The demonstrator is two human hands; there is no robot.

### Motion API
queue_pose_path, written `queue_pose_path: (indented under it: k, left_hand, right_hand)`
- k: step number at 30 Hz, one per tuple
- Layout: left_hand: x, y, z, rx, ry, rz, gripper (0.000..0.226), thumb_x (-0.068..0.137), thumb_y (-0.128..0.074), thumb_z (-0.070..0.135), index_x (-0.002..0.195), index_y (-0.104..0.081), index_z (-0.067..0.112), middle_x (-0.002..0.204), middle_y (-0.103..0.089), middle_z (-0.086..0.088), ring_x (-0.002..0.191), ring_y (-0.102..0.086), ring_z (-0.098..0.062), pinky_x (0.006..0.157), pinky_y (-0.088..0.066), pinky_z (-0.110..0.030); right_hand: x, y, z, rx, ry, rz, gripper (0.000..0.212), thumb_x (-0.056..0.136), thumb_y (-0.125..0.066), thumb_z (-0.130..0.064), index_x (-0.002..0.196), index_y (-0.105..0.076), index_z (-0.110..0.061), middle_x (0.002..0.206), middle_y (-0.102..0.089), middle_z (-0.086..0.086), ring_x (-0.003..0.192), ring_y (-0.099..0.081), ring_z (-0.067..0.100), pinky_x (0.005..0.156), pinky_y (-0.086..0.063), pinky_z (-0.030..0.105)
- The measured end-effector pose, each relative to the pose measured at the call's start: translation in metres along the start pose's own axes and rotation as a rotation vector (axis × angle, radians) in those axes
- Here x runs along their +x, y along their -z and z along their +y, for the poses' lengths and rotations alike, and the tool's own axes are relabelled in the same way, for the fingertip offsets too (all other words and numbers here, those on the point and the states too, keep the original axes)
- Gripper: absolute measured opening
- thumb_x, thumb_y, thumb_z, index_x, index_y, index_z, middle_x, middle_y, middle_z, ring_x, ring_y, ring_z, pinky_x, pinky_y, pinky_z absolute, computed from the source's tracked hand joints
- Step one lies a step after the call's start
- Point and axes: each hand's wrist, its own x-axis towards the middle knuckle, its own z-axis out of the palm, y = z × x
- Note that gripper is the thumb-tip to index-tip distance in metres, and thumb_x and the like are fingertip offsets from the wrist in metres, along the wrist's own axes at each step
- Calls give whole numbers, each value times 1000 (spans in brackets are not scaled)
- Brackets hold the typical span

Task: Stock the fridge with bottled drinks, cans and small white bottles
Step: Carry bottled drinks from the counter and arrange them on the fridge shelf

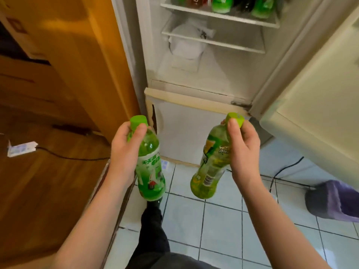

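Note:
My left hand (124,150) grips a green bottle with a white-and-green label (150,167) by its neck, just under the green cap. My right hand (242,150) holds a second green bottle with a yellow-green label (209,169) the same way, tilted with its base to the left. Both bottles hang in the air in front of the open fridge (204,74). Its top wire shelf (219,15) carries several bottles, green and dark ones. The shelf below (213,41) is bare, with a white bag (186,47) under it.
The fridge door (320,94) stands open on the right. A wooden cabinet (77,55) flanks the fridge on the left. A purple bin (334,200) and black cables lie on the tiled floor at right. My dark-trousered leg (153,230) is below the bottles.

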Motion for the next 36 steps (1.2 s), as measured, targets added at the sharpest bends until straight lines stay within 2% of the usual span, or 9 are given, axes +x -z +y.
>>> queue_pose_path:
  k: [2, 5, 9, 16, 19, 22, 26, 31, 36]
  left_hand:
    - [45, -1, 3, -19, -3, -8, 16, 70, -64, 53, 82, -67, 42, 88, -71, 6, 78, -67, -11, 64, -53, -25]
    - [115, -10, 20, -42, -45, -50, 9, 74, -65, 45, 82, -67, 41, 86, -71, 7, 78, -67, -8, 64, -52, -20]
    - [203, -28, 54, -44, -147, -181, 12, 74, -66, 46, 82, -66, 38, 84, -69, 5, 77, -66, -9, 64, -52, -19]
    - [319, -91, 110, -103, -298, -323, 19, 73, -67, 47, 88, -66, 35, 86, -71, 8, 78, -68, -6, 63, -51, -16]
    - [351, -119, 129, -99, -348, -320, 21, 74, -65, 54, 91, -64, 42, 92, -71, 10, 83, -69, -5, 64, -51, -15]
    - [375, -145, 151, -102, -422, -270, 20, 76, -63, 54, 90, -63, 40, 91, -70, 10, 85, -68, -8, 68, -53, -22]
    - [397, -174, 175, -135, -542, -156, 11, 80, -63, 50, 85, -62, 40, 87, -68, 9, 83, -66, -13, 71, -54, -31]
    - [426, -202, 187, -130, -650, 14, 10, 81, -62, 46, 79, -59, 37, 73, -61, 18, 69, -56, -3, 63, -44, -18]
    - [454, -222, 182, -36, -745, 164, 20, 82, -60, 46, 86, -61, 27, 78, -62, 15, 74, -57, -4, 71, -46, -23]
  right_hand:
    - [33, -26, 2, 28, 21, 15, 20, 88, -54, -41, 77, -58, -25, 72, -56, -1, 67, -57, 20, 62, -54, 41]
    - [86, -64, -9, 36, 36, 43, 22, 89, -53, -40, 78, -58, -22, 74, -53, 4, 69, -53, 23, 64, -51, 45]
    - [153, -102, -30, 47, 168, 148, 26, 92, -50, -33, 82, -56, -10, 73, -52, -3, 67, -51, 7, 62, -46, 23]
    - [248, -126, -79, 17, 325, 343, 24, 88, -51, -43, 78, -53, -21, 76, -48, 13, 72, -49, 36, 70, -47, 53]
    - [285, -118, -97, -14, 441, 419, 19, 89, -51, -41, 77, -53, -26, 74, -48, -1, 71, -47, 22, 68, -44, 41]
    - [322, -106, -112, -54, 528, 455, 16, 90, -50, -37, 79, -53, -26, 76, -48, -9, 73, -47, 7, 70, -40, 28]
    - [368, -92, -123, -79, 620, 573, 19, 91, -50, -35, 83, -54, -18, 77, -48, -10, 75, -45, 6, 73, -39, 27]
    - [420, -74, -128, -101, 666, 660, 13, 91, -50, -39, 84, -55, -29, 80, -52, -14, 79, -49, 4, 76, -41, 23]
    - [463, -64, -120, -112, 676, 675, 19, 90, -50, -39, 84, -54, -21, 77, -50, -14, 74, -45, -2, 71, -36, 13]
